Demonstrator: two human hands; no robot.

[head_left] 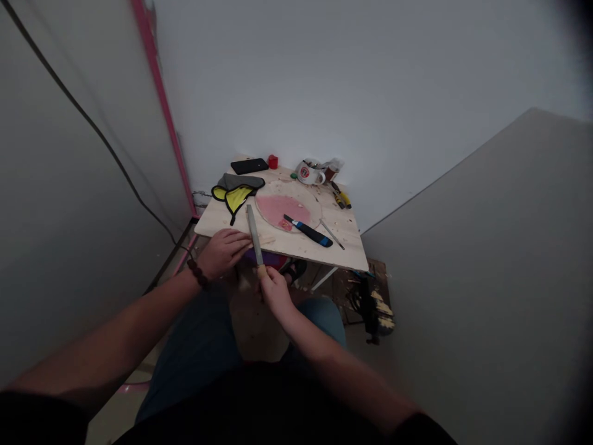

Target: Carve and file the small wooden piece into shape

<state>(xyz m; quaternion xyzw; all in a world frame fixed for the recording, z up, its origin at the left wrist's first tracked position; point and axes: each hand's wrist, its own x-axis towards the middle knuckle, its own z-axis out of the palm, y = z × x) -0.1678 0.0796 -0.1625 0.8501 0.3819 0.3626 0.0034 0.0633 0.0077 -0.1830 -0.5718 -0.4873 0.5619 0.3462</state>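
My right hand (275,290) is closed round the wooden handle of a flat metal file (254,230), whose blade points away from me over the near edge of the small table. At that edge my left hand (225,250), with a beaded bracelet on its wrist, is closed on a small pale strip of wood (265,240). The file lies across the strip, just beside my left fingertips. Part of the strip is hidden under the fingers and the blade. A utility knife (311,233) with a black and blue handle rests partly on a round pinkish board (282,207) beyond.
On the plywood table (343,250) are a grey and yellow cloth (237,191), a black phone (249,165), a red cap (273,162), a white mug (309,173), yellow-black pliers (341,196) and a thin metal rod (332,235). A dark machine (375,309) stands low at right.
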